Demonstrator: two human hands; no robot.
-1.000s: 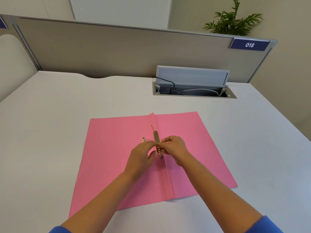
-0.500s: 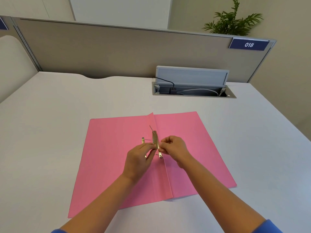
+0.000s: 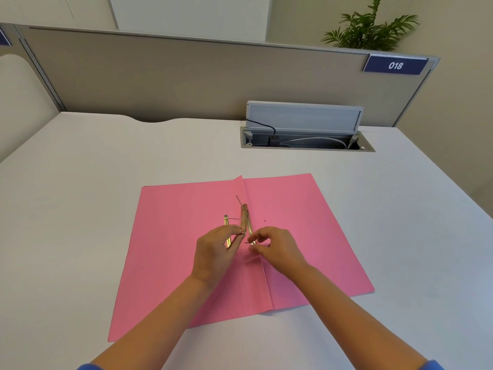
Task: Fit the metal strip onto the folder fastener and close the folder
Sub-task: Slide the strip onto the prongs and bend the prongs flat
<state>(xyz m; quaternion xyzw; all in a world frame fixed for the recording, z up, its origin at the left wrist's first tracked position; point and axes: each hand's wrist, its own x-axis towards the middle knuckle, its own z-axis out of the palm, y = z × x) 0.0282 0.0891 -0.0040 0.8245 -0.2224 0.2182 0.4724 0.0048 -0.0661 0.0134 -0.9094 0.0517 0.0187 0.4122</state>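
Head view: both hands pinch brass fastener parts (image 3: 246,220) on the open pink folder (image 3: 170,236), cable box (image 3: 306,140) behind.

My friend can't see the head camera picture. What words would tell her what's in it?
Two bare hands, left hand and right hand, work on a gold metal strip at the fold of an open pink folder lying flat on a white desk. Behind are a grey divider with a sign reading 018 and a plant.
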